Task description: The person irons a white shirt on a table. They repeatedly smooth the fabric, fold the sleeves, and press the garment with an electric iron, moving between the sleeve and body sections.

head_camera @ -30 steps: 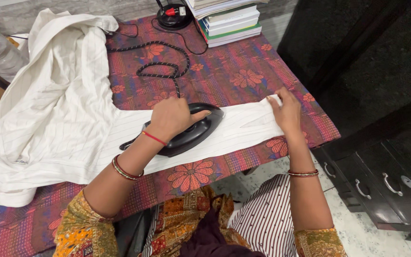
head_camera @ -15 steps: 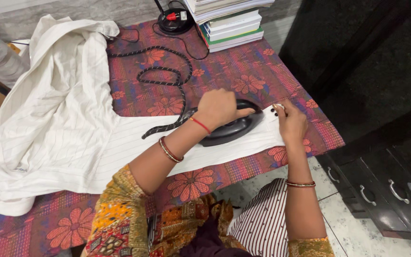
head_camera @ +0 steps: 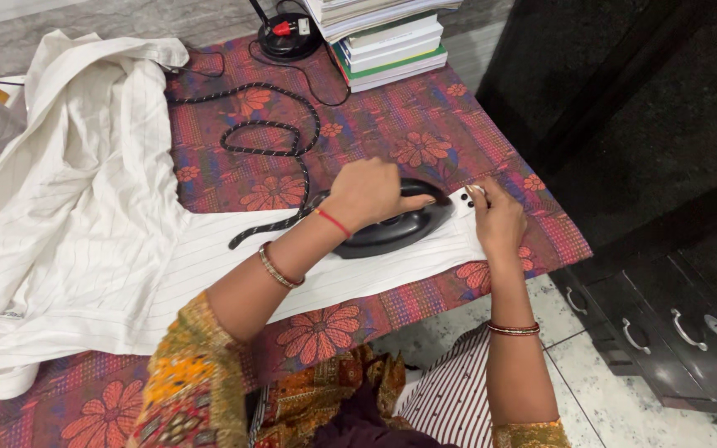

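Left hand [head_camera: 371, 192] closed over the handle of a black electric iron [head_camera: 396, 226] — iron sits flat on the sleeve of a white pinstriped cotton shirt [head_camera: 85, 224]. Right hand [head_camera: 498, 217] just beside the iron's nose, fingers pinching the sleeve's cuff end [head_camera: 468, 217] down. Braided black cord [head_camera: 271, 137] loops behind the iron across the red floral cloth [head_camera: 425, 133]. Stack of books [head_camera: 387, 41] far behind the iron.

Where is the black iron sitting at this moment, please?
In the head view, the black iron sits right of centre on the white sleeve, under the left hand, beside the right hand.
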